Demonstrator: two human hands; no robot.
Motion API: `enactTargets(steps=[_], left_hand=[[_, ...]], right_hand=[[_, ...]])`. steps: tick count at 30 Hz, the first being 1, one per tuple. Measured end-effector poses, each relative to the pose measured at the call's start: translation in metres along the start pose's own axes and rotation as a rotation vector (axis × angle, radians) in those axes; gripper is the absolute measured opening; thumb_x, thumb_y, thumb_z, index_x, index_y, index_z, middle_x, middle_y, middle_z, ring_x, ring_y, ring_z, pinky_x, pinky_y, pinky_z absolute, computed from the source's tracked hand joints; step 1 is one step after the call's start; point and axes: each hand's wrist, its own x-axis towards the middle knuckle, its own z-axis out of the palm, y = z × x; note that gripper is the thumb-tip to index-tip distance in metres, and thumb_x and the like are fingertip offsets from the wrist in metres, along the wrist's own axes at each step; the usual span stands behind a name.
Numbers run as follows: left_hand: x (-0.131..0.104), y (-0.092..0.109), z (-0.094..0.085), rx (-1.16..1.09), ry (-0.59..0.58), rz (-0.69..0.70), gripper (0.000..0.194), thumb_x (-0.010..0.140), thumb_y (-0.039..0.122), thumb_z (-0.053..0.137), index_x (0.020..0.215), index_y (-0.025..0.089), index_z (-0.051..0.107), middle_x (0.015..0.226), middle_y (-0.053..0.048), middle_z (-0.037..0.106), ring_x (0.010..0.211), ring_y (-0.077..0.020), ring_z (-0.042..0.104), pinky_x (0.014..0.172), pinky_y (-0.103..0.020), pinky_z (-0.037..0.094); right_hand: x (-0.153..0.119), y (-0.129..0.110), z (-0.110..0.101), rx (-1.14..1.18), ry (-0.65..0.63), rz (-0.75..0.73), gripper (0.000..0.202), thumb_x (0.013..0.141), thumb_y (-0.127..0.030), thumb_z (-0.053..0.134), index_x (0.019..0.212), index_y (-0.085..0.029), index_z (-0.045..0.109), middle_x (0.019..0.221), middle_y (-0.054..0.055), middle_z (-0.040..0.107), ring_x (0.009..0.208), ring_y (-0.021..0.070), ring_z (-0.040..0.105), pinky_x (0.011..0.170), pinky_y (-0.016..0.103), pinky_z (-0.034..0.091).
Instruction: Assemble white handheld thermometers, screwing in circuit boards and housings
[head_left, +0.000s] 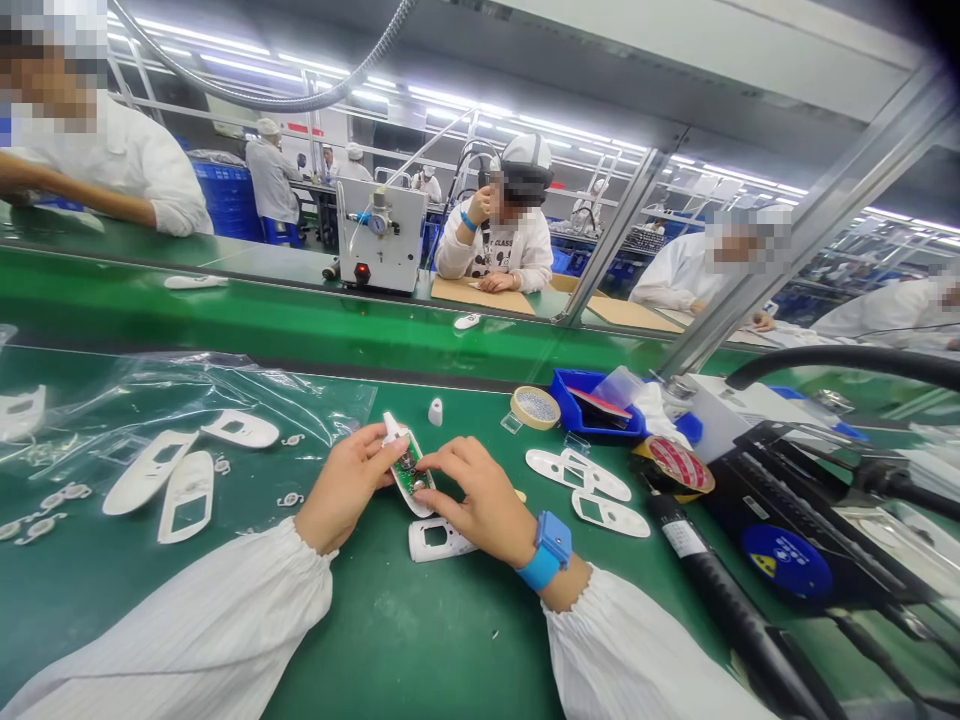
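My left hand (341, 490) is closed around a white plastic housing (393, 430) with a narrow tip, tilted over the green table. Inside the housing shows a green circuit board (409, 474) with small parts on it. The thumb and forefinger of my right hand (484, 497) are bent in a pinch at the board's right side; the exact contact is partly hidden. Just below lies a white shell (433, 541) with a square opening, partly covered by my right hand. A small white cap (435, 411) stands beyond the housing. My right wrist wears a blue strap (551, 550).
White shells (187, 497) and small clear-white parts (291, 499) lie left near a plastic bag (247, 385). More shells (611, 514), a tape roll (535, 407), a blue bin (592, 405) and a black device (787, 530) are right. Co-workers sit beyond the green belt (300, 320).
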Motion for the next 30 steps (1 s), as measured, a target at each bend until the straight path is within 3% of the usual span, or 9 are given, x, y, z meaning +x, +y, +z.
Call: enactTargets(steps=[12,23,27,30], left_hand=[[-0.0023,0.0034,0.0030,0.045,-0.022,-0.085,0.038,0.072,0.036,0.063,0.103,0.015,0.056,0.082,-0.004,0.066,0.072,-0.0145,0.059,0.071,-0.030,0.048],[-0.0049,0.0021,0.0054,0.028,-0.078,-0.126,0.034,0.073,0.034,0.062,0.100,0.014,0.057,0.080,-0.005,0.067,0.071,-0.0144,0.060,0.071,-0.030,0.049],[-0.0034,0.0034,0.0043,-0.001,-0.059,-0.118,0.030,0.074,0.033,0.061,0.097,0.015,0.058,0.083,-0.005,0.067,0.074,-0.0152,0.061,0.073,-0.029,0.049],[-0.0018,0.0062,0.0026,-0.005,-0.040,-0.078,0.027,0.073,0.034,0.062,0.094,0.016,0.058,0.082,-0.004,0.067,0.076,-0.0155,0.062,0.073,-0.028,0.049]], right_hand=[[0.0011,0.0099,-0.0068,-0.079,-0.061,-0.131,0.022,0.077,-0.038,0.058,0.088,-0.018,0.060,0.081,0.005,0.055,0.076,0.0160,0.044,0.069,0.029,0.040],[-0.0005,0.0070,-0.0043,0.115,-0.055,-0.093,0.021,0.073,-0.031,0.065,0.069,-0.018,0.049,0.070,0.000,0.051,0.071,0.0134,0.043,0.065,0.026,0.038],[-0.0045,0.0071,-0.0031,0.190,-0.007,-0.048,0.017,0.073,-0.028,0.065,0.075,-0.019,0.051,0.074,0.000,0.052,0.073,0.0129,0.046,0.066,0.026,0.040],[-0.0074,0.0069,-0.0023,0.190,0.037,-0.052,0.022,0.075,-0.026,0.062,0.095,-0.019,0.053,0.081,0.002,0.056,0.077,0.0137,0.048,0.070,0.027,0.041]])
